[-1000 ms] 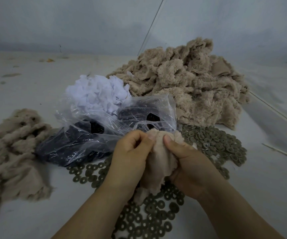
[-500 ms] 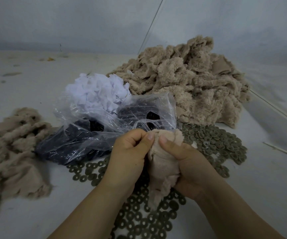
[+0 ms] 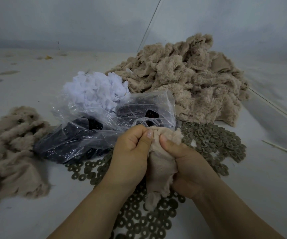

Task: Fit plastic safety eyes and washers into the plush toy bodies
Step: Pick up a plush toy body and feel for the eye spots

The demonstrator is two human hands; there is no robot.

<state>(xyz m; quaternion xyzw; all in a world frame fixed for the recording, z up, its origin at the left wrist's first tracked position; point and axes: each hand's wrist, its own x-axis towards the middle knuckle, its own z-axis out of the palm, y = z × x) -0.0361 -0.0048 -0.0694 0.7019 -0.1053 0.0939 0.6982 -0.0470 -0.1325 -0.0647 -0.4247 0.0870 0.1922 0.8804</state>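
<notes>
Beige plush body [image 3: 160, 163], olive washers [image 3: 215, 140]

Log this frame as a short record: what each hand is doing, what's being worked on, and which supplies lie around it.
left hand: grips the plush body, thumb pressed on its top
right hand: grips the same plush body from the other side
plush body: held inside out above the washers
washers: loose, spread over the table under and right of the hands
clear bag: dark contents, behind the hands
white scraps: heaped on the bag
large plush heap: far right
smaller plush heap: left
eye being fitted: not visible
</notes>
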